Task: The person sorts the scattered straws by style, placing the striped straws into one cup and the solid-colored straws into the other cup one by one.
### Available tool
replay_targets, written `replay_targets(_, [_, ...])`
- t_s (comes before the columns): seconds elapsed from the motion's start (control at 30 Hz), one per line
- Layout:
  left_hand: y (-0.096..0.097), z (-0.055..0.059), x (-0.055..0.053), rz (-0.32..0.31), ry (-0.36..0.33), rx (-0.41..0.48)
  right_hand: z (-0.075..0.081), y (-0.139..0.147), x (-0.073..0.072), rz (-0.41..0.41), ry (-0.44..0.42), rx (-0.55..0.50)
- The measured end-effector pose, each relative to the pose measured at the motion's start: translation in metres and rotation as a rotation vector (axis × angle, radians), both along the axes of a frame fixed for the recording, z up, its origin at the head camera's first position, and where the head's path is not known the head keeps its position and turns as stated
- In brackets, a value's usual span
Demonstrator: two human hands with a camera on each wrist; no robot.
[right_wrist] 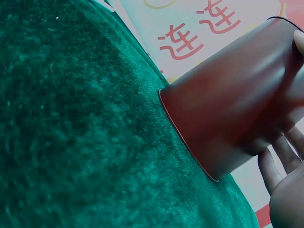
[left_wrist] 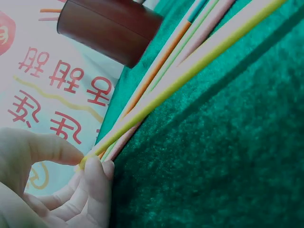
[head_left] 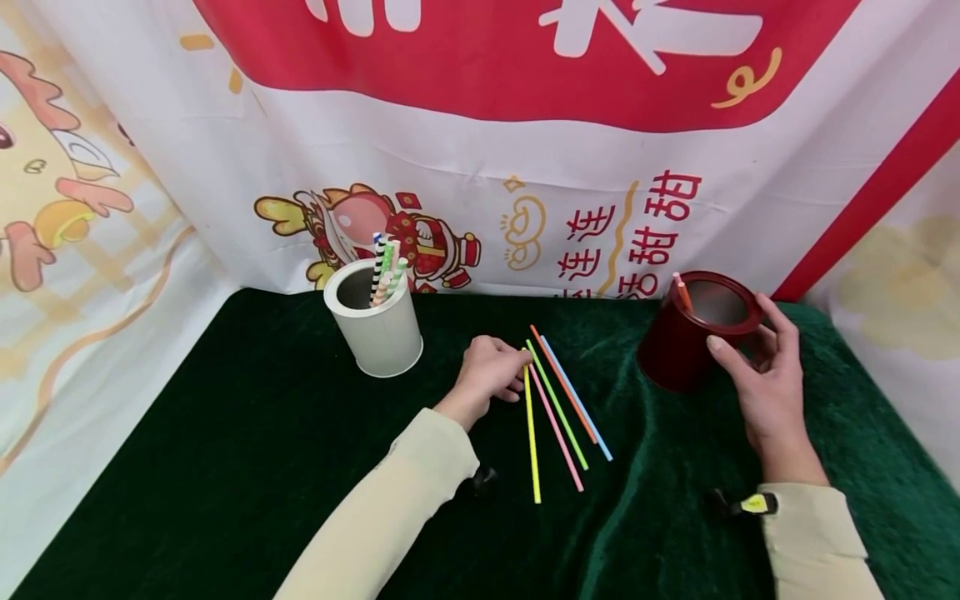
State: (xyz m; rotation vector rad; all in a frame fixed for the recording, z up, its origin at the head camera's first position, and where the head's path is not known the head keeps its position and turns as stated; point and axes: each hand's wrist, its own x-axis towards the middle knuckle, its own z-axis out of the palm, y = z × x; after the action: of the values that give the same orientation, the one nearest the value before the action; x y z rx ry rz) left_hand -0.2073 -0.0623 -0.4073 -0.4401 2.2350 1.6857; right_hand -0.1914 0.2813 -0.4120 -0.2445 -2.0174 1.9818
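Observation:
My left hand pinches the far end of a yellow straw between thumb and fingertips; the left wrist view shows this straw slanting up from the grip, with its shadow on the cloth. Beside it lie a pink straw, a green straw, an orange straw and a blue straw. At the right, my right hand holds a dark red canister by its side, thumb in front and fingers around the back. Orange and pink straws stick out of that canister.
A white canister stands at the back left with several striped straws in it. Dark green velvet cloth covers the table. Behind it hangs a printed white and red curtain.

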Motion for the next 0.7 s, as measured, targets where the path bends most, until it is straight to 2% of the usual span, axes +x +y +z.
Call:
replay_targets(0.17, [-0.007,-0.002,0.003,0.012,0.012,0.172,0.0,-0.001,0.0,-0.001,0.001,0.003])
replay_targets(0.37, [-0.009,0.001,0.004,0.047,0.05,0.318,-0.001,0.0,0.0,-0.003,0.005,0.004])
replay_targets(0.5, [-0.007,0.007,0.004,0.077,0.092,0.387,-0.002,-0.001,0.0,-0.005,0.011,-0.001])
replay_targets(0.7, [-0.003,0.019,0.006,0.114,0.173,0.43,-0.001,-0.001,0.0,-0.003,0.008,0.003])
